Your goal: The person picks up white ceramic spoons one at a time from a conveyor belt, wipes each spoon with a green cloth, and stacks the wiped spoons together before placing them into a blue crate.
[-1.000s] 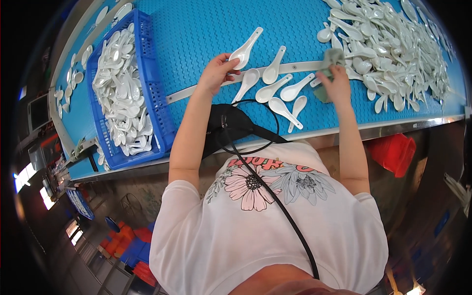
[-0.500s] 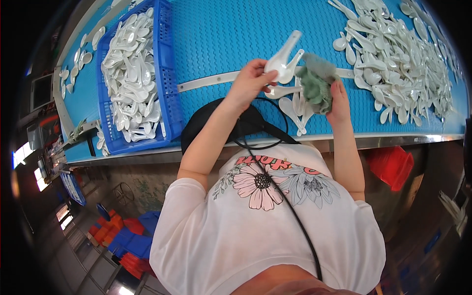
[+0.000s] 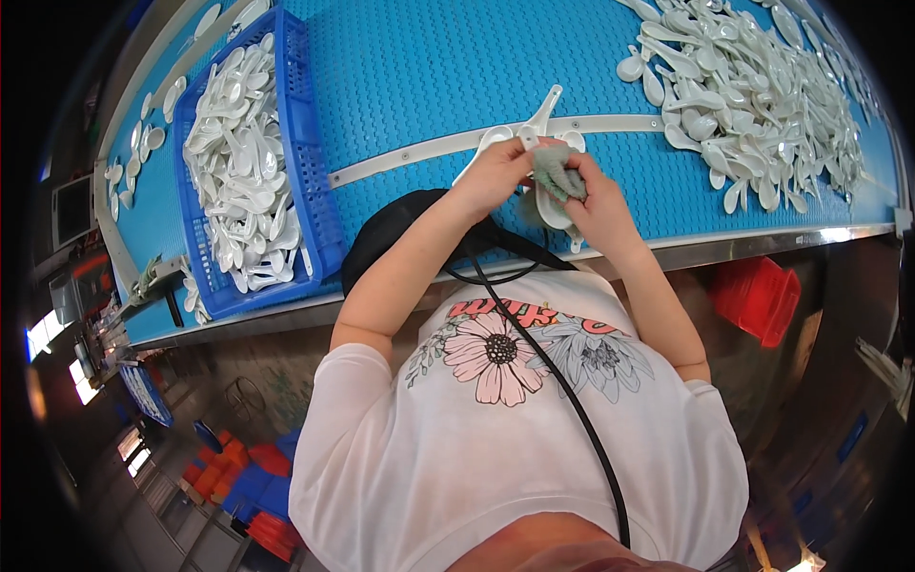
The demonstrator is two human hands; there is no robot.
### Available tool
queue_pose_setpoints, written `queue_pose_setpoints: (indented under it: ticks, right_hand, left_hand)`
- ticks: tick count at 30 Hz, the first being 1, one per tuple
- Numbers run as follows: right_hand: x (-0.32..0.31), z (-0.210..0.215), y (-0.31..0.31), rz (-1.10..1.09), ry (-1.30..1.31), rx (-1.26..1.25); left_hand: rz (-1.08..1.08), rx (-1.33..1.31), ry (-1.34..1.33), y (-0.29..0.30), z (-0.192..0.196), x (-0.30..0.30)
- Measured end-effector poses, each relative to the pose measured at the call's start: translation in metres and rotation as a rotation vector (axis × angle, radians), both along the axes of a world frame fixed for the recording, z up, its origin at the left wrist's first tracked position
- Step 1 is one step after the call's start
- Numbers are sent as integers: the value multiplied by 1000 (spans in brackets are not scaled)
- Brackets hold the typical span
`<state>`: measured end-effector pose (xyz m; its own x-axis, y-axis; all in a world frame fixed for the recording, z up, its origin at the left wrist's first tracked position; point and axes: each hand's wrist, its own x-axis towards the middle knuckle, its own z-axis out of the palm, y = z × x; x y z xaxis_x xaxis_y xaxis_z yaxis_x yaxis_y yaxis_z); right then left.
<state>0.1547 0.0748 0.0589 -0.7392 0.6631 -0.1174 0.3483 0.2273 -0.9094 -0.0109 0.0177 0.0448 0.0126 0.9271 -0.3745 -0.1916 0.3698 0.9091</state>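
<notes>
Near the front edge of the bumpy blue surface [image 3: 410, 76], the left hand [image 3: 494, 179] seems to pinch a shiny white china spoon [image 3: 550, 211] while the right hand [image 3: 600, 208] grips a green cloth [image 3: 553, 170], likely wiping, which calls for steady rubbing.

Blue work surface [image 3: 419, 67] bright, fairly even; background [image 3: 195, 381] dim, murky. Glare on metal table edge [image 3: 834, 234] at right, small glints on spoon pile [image 3: 762, 105]. Light patches [image 3: 44, 332] far left blown out. Strong fisheye bend, black corners, rim soft
</notes>
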Motion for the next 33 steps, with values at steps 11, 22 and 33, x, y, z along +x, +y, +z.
queue_pose_setpoints:
  ticks: [11, 22, 33]
  right_hand:
    - [113, 9, 70, -425, -100, 118]
    - [40, -76, 10, -199, -533, 185]
    - [11, -57, 70, 179, -134, 494]
  left_hand:
    - [359, -141, 473, 0, -46, -92]
    - [-336, -203, 1012, 9, -76, -78]
    - [-6, 52, 887, 56, -54, -63]
